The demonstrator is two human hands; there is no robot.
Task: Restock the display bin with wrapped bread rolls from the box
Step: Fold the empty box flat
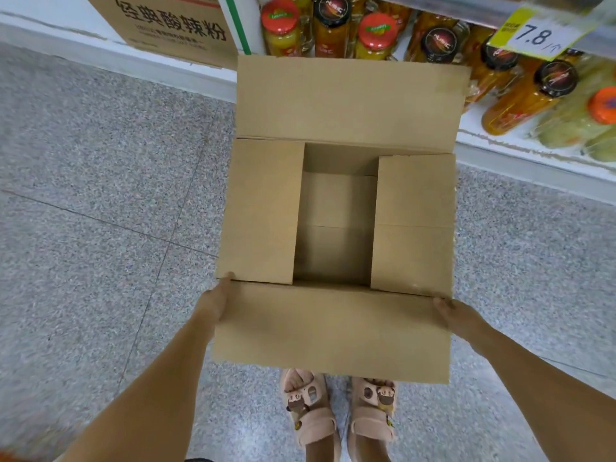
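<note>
Box: plain brown corrugated cardboard, matt, flaps smooth with faint creases.
Floor: grey speckled stone tile, polished, low sheen, thin joint lines.
Jars: clear glass, glossy; lids shiny, some red, some black.
Printed carton: matt brown cardboard, black ink lettering.
Shelf ledge: white, smooth, looks painted.
Price tag: yellow and white paper behind clear, glossy plastic.
Sandals: pale pink, soft matt surface; material unclear.

Box above the floor, left hand and right hand gripping its near corners; jars on the shelf behind, carton back-left.
</note>
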